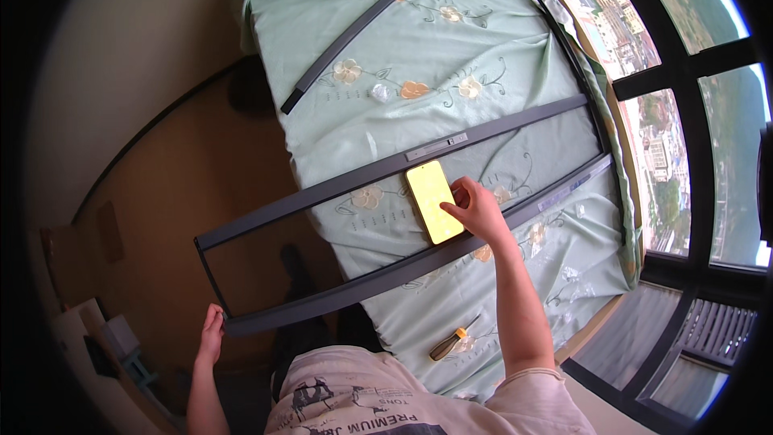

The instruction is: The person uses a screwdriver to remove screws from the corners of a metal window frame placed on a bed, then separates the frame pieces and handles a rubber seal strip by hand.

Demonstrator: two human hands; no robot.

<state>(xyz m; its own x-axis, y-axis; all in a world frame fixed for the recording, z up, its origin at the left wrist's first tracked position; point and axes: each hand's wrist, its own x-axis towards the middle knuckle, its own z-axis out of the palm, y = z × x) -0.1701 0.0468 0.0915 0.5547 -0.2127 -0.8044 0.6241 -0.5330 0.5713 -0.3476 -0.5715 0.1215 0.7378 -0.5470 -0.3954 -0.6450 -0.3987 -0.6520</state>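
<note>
A long dark grey rectangular frame (322, 196) lies partly on the bed, its left end jutting past the bed's edge. My left hand (211, 337) is closed on the frame's near left corner. A phone (433, 201) with a bright yellow screen lies within the frame's width, between its two long bars. At the phone's right edge is my right hand (477, 209), fingers curled and thumb against the screen side. A screwdriver (448, 344) with a yellow and black handle rests on the cloth near my body. Farther off lies a separate dark grey bar (358, 36).
Pale green flowered cloth (435, 125) covers the bed under the frame. Another long dark strip (555, 20) runs along the bed's right side. Black-framed windows (692, 105) stand at the right. Brown floor (181, 157) lies to the left, with household items (121, 338) at lower left.
</note>
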